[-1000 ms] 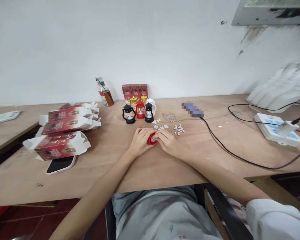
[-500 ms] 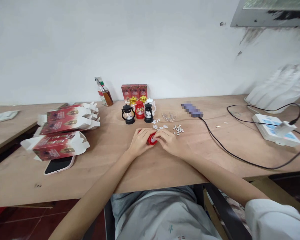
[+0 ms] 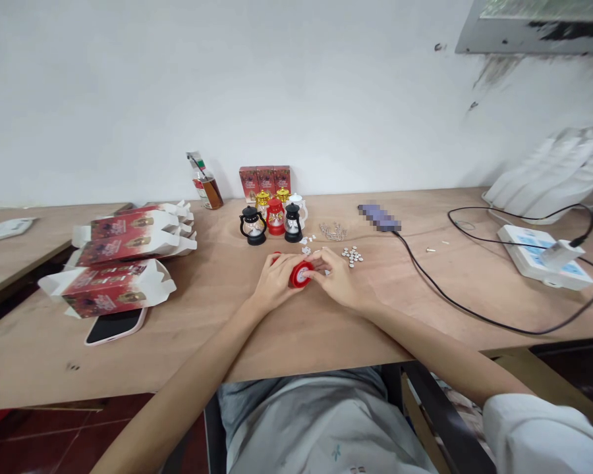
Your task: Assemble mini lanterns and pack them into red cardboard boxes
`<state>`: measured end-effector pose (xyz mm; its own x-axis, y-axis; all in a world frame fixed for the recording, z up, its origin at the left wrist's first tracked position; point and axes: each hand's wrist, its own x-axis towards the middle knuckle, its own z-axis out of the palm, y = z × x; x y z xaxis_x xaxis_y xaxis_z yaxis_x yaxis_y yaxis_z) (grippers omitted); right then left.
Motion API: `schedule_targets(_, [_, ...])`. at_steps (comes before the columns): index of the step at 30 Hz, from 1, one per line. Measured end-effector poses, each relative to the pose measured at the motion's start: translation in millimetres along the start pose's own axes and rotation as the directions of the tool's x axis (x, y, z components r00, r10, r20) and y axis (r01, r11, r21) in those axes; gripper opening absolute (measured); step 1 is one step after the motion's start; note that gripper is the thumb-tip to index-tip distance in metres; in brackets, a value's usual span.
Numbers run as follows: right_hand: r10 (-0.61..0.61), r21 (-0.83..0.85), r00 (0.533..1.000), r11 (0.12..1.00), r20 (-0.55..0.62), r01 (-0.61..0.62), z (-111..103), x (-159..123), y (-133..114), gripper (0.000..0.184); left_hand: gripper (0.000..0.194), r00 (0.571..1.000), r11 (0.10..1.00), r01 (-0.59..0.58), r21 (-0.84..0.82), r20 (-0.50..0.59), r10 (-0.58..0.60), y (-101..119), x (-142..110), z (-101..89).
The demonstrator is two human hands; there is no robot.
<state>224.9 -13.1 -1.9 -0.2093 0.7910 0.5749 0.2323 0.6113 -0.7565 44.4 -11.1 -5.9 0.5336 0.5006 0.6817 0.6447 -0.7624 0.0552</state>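
Note:
My left hand (image 3: 275,282) is wrapped round a small red toy lantern (image 3: 302,274), which is tilted on its side so that its round base with a whitish centre faces me. At the base, the thumb and fingers of my right hand (image 3: 337,282) grip the rim. Much of the lantern's body is hidden by my left fingers. Just beyond my hands lie small white plastic pieces (image 3: 306,250), a cluster of silver button cells (image 3: 352,256) and a heap of thin metal pieces (image 3: 333,231).
Behind stand finished-looking lanterns: black ones (image 3: 254,226), a red one (image 3: 275,217), gold and white ones. Red boxes (image 3: 265,182), a bottle (image 3: 207,184), open cartons (image 3: 113,288), a phone (image 3: 116,326), a blurred purple device (image 3: 379,218), a cable (image 3: 439,288) and a power strip (image 3: 546,257) surround them.
My right hand's fingers have spread from a pinch over the base's centre to its rim, so more of the base shows. My left hand keeps hold of the lantern.

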Motion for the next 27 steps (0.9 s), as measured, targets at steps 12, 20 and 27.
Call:
schedule_targets(12, [-0.374, -0.209, 0.917, 0.894, 0.140, 0.397, -11, 3, 11, 0.018, 0.058, 0.998, 0.999, 0.042, 0.017, 0.035, -0.042, -4, 0, -1.7])
schedule_targets(20, [-0.381, -0.324, 0.912, 0.852, 0.155, 0.411, -11, 0, 11, 0.014, 0.052, 0.999, 1.000, -0.009, 0.022, 0.034, 0.008, -4, 2, -3.0])
schedule_targets(27, [-0.424, -0.376, 0.896, 0.815, 0.135, 0.442, -11, -1, 14, 0.010, 0.042, 0.996, 0.996, -0.068, 0.059, -0.047, 0.071, -7, 0, 2.2])
